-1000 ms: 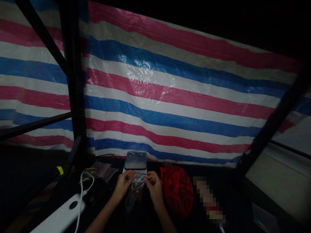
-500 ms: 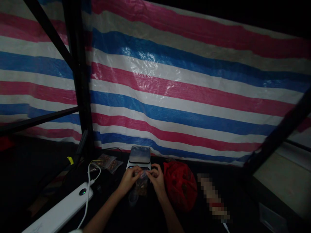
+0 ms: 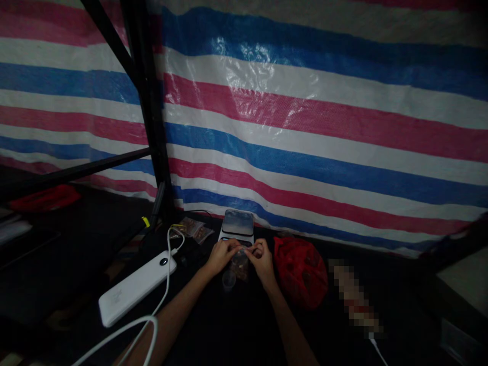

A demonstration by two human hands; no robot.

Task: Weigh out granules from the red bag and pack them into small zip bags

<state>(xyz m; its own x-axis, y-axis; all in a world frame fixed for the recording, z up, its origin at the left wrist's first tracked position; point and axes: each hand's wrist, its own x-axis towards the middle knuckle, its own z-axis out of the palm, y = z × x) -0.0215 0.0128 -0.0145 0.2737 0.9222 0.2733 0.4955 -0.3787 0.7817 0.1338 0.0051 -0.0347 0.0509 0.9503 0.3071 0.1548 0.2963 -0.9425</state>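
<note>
A small clear plastic bag (image 3: 240, 268) with brownish pieces in it hangs between my two hands. My left hand (image 3: 223, 255) pinches the bag's top edge from the left, and my right hand (image 3: 262, 256) pinches it from the right. Just behind them stands a kitchen scale (image 3: 238, 223) with a dark, shiny platform; my fingers cover part of its front. A small clear cup (image 3: 229, 279) is by the bag's lower left. Close to my right hand lies a red bag (image 3: 301, 272) with lumpy contents.
Filled clear bags (image 3: 196, 230) lie left of the scale. A white power bank (image 3: 135, 290) with a white cable (image 3: 168, 284) is at the left. A blurred-out object (image 3: 354, 295) and a clear container (image 3: 459, 340) are at the right. Striped sheeting (image 3: 305, 137) hangs behind.
The camera view has shifted down and to the left, so everything appears higher and further right. Both hands keep pinching the bag's top.
</note>
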